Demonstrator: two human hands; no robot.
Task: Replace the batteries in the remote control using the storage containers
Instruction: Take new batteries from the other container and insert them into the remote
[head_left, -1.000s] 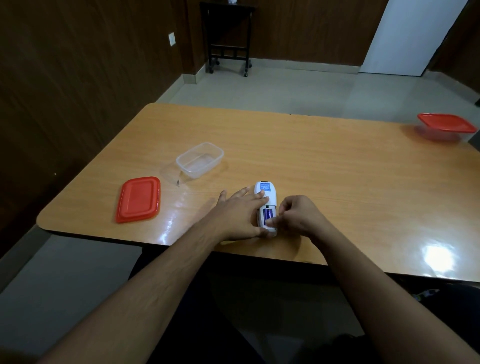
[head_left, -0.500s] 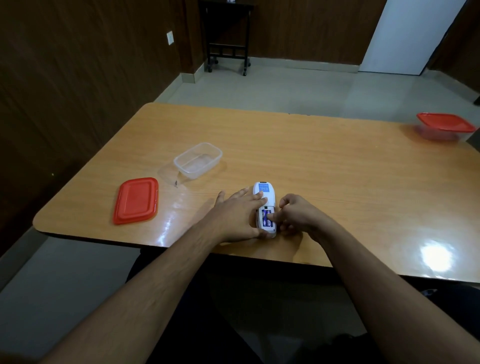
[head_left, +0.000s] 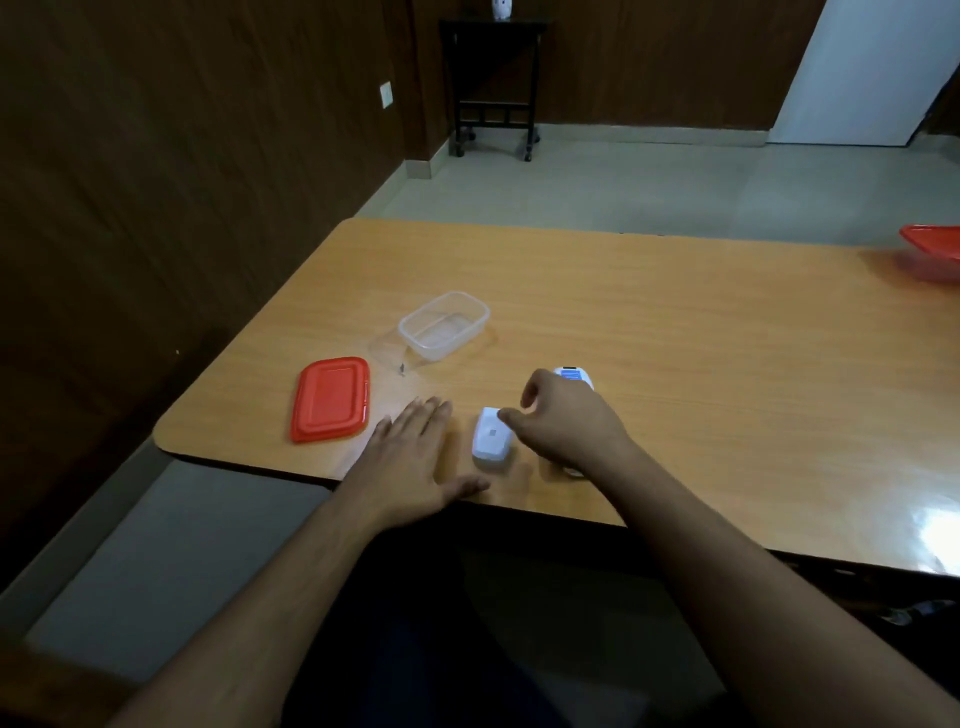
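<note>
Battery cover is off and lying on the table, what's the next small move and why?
Probably carry whatever the right hand pinched out across to the open clear plastic container. The white battery cover lies beside the flat left hand, the white remote control sits mostly hidden under the right hand, and the container is lidless; I cannot see a battery in that grip.

The right hand (head_left: 563, 423) hides most of the remote control (head_left: 573, 375), only its far end showing, and the red-lidded container (head_left: 932, 249), far to the right of the remote control, is cut by the picture's edge and blurred.
</note>
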